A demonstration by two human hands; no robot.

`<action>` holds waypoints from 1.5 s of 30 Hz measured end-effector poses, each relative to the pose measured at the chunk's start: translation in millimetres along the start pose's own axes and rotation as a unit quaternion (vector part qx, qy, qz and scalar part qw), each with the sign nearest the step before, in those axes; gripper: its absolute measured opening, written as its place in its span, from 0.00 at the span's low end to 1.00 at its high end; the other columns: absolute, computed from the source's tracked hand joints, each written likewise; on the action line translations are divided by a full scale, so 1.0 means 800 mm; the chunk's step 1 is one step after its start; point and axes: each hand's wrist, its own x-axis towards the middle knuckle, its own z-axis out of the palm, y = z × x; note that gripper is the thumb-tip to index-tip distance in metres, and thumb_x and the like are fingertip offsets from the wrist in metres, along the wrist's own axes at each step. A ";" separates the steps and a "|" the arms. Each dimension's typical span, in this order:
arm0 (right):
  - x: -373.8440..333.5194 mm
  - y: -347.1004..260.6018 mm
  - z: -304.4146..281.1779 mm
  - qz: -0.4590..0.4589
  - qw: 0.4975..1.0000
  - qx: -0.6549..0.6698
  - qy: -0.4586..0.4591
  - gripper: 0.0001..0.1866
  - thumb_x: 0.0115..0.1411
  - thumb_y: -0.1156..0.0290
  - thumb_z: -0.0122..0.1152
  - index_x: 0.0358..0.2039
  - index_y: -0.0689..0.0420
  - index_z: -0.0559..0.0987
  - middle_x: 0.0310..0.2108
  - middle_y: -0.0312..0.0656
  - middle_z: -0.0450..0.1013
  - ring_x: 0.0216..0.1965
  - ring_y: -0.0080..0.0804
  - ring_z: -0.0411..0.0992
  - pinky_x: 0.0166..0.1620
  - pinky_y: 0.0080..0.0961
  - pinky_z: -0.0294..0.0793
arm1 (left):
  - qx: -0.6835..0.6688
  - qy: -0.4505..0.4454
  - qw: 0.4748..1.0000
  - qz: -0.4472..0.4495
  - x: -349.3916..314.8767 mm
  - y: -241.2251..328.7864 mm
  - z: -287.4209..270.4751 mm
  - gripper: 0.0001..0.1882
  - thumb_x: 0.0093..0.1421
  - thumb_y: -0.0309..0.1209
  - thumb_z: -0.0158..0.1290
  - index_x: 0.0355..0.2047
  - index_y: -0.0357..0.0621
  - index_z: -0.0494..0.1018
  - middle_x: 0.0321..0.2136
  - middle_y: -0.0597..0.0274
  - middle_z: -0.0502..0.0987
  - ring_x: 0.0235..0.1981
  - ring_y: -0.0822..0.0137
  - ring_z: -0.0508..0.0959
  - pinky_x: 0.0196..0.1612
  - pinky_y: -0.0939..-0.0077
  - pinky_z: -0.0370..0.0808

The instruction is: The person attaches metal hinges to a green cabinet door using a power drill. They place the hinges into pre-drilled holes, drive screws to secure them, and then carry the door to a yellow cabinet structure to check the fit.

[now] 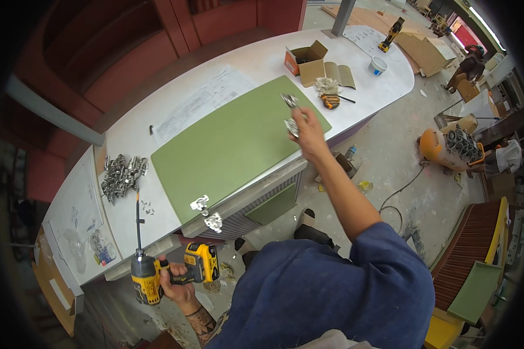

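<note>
A green cabinet door panel [233, 145] lies flat on the white worktop. My right hand [310, 136] is closed on a metal cabinet hinge [291, 125] at the panel's far right end; the hinge's other part reaches over the panel, and the fingers hide its middle. Another metal hinge [200, 203] sits at the panel's near left corner, overhanging the edge. My left hand [180, 284] grips a yellow and black cordless drill [147, 278] in front of the worktop. Its long bit points away from me, toward a pile of metal hinges [122, 176]. Several small screws [148, 208] lie beside the pile.
Behind the panel lies a paper drawing [204, 99]. An open cardboard box [305, 60], a tape measure [330, 102], a white tub [377, 66] and another drill [391, 35] stand farther right. An orange compressor [439, 145] with a hose is on the floor. Other people are in the background.
</note>
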 end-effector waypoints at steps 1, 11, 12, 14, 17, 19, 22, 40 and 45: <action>0.028 -0.036 -0.071 0.006 0.998 -0.061 -0.009 0.16 0.72 0.54 0.57 0.50 0.52 0.72 0.29 0.32 0.73 0.26 0.18 0.70 0.26 0.18 0.73 | -0.032 0.002 0.999 -0.019 -0.024 -0.024 0.072 0.22 0.67 0.40 0.49 0.56 0.40 0.66 0.23 0.69 0.64 0.26 0.72 0.66 0.34 0.75 0.67; 0.026 0.069 -0.199 -0.007 0.987 -0.146 0.073 0.17 0.67 0.59 0.65 0.43 0.61 0.76 0.29 0.36 0.76 0.28 0.21 0.71 0.32 0.22 0.71 | 0.025 -0.104 0.986 -0.126 -0.075 -0.094 0.266 0.25 0.65 0.43 0.50 0.54 0.37 0.69 0.20 0.68 0.63 0.23 0.70 0.66 0.33 0.71 0.69; 0.028 0.076 -0.201 -0.030 0.979 -0.172 0.102 0.18 0.66 0.58 0.66 0.42 0.62 0.76 0.29 0.38 0.76 0.28 0.23 0.72 0.33 0.24 0.72 | 0.038 -0.114 0.984 -0.133 -0.076 -0.098 0.271 0.25 0.64 0.43 0.51 0.54 0.36 0.69 0.20 0.68 0.64 0.23 0.70 0.67 0.33 0.70 0.70; 0.032 0.080 -0.205 -0.017 0.979 -0.178 0.101 0.19 0.65 0.58 0.67 0.41 0.62 0.75 0.30 0.40 0.77 0.29 0.25 0.73 0.34 0.27 0.73 | 0.052 -0.127 0.981 -0.139 -0.073 -0.098 0.280 0.25 0.63 0.42 0.52 0.54 0.35 0.70 0.20 0.67 0.65 0.23 0.69 0.69 0.34 0.70 0.70; 0.029 0.076 -0.202 -0.026 0.965 -0.234 0.116 0.20 0.64 0.57 0.69 0.39 0.62 0.74 0.30 0.43 0.77 0.30 0.27 0.75 0.35 0.30 0.74 | 0.042 -0.147 0.978 -0.138 -0.062 -0.094 0.284 0.26 0.59 0.32 0.55 0.53 0.25 0.68 0.22 0.63 0.68 0.25 0.69 0.70 0.35 0.72 0.73; 0.028 0.073 -0.203 -0.050 0.949 -0.280 0.138 0.20 0.63 0.58 0.69 0.38 0.63 0.74 0.29 0.43 0.77 0.30 0.27 0.76 0.34 0.30 0.74 | 0.062 -0.171 0.974 -0.137 -0.047 -0.089 0.281 0.26 0.59 0.32 0.55 0.54 0.25 0.68 0.23 0.62 0.69 0.26 0.68 0.71 0.36 0.72 0.73; 0.019 0.043 -0.193 -0.040 0.961 -0.249 0.113 0.20 0.62 0.59 0.71 0.37 0.63 0.73 0.27 0.42 0.77 0.27 0.27 0.75 0.31 0.29 0.74 | 0.058 -0.188 0.969 -0.147 -0.037 -0.081 0.277 0.26 0.60 0.32 0.55 0.54 0.24 0.68 0.23 0.61 0.70 0.27 0.68 0.71 0.36 0.72 0.72; 0.011 0.033 -0.221 0.137 0.964 -0.221 0.054 0.27 0.61 0.49 0.70 0.44 0.63 0.77 0.25 0.36 0.73 0.22 0.21 0.67 0.28 0.23 0.67 | 0.160 -0.137 0.961 -0.177 -0.012 -0.108 0.356 0.27 0.59 0.33 0.57 0.53 0.25 0.69 0.23 0.62 0.70 0.25 0.70 0.71 0.36 0.72 0.72; 0.031 0.027 -0.238 0.174 0.954 -0.212 -0.125 0.20 0.65 0.53 0.65 0.41 0.61 0.82 0.26 0.36 0.76 0.24 0.21 0.70 0.31 0.24 0.70 | 0.218 -0.114 0.951 -0.189 -0.004 -0.102 0.403 0.28 0.58 0.34 0.57 0.54 0.25 0.69 0.23 0.62 0.71 0.26 0.69 0.71 0.37 0.73 0.72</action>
